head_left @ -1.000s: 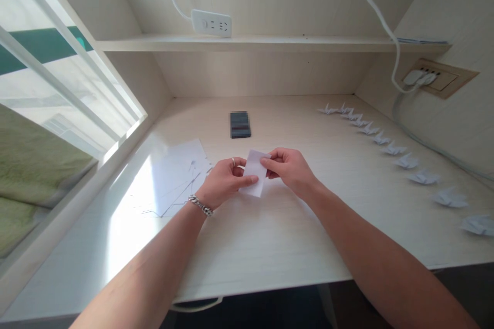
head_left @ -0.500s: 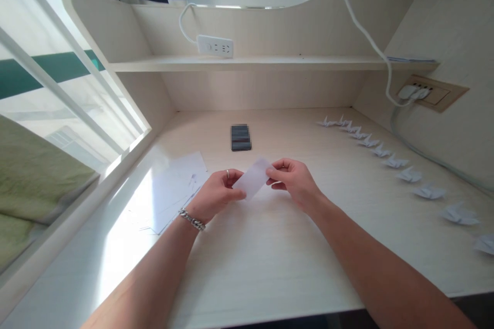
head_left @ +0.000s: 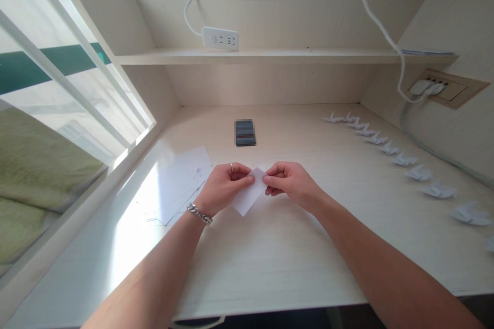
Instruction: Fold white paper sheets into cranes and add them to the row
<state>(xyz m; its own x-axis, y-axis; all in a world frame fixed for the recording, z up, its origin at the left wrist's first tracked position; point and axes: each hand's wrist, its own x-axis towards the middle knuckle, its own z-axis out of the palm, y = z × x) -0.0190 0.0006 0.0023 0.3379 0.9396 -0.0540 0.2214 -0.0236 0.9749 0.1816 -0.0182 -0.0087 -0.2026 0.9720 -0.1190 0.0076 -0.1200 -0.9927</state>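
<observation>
A small white folded paper point(head_left: 249, 195) is held just above the pale wooden desk point(head_left: 270, 262), in the middle. My left hand point(head_left: 224, 187), with a ring and a metal bracelet, pinches its left upper edge. My right hand point(head_left: 291, 182) pinches the upper corner from the right. Both hands have their fingers closed on the paper, thumbs nearly meeting at its top. The paper's lower corner hangs down toward the desk.
A stack of white sheets point(head_left: 175, 190) lies left of my hands. A dark phone point(head_left: 245, 132) rests farther back. Several folded paper cranes point(head_left: 419, 172) run in a row along the right. A power strip point(head_left: 219, 38) sits on the shelf; a wall socket point(head_left: 443, 87) is at right.
The paper has turned from lying slanted between my hands to hanging point down, and my hands have come closer together at its top corner. The camera has shifted slightly.
</observation>
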